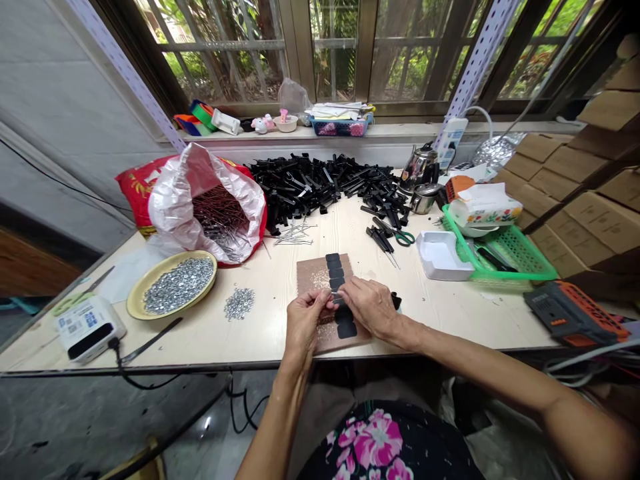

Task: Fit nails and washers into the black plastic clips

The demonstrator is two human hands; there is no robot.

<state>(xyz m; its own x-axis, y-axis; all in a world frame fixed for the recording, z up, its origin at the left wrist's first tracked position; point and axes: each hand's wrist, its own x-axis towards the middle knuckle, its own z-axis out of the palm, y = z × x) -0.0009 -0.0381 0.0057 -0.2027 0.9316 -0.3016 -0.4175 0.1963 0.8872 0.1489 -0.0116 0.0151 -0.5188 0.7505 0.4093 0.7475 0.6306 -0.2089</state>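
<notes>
My left hand is closed in a pinch over a brown board at the table's front. Close against it, my right hand is also closed, fingertips nearly meeting the left ones. Something thin and silvery seems to lie between the fingertips, too small to make out. Beneath the hands, a column of black rounded pieces runs down the board, partly covered by my fingers. Pale specks are scattered on the board's left side. Left of the board lies a small heap of shiny metal bits.
A yellow bowl holds many metal bits. Behind it stands an open red-and-white sack of thin rods. Black plastic parts are piled along the back. Scissors, a white box, a green basket and cartons stand right.
</notes>
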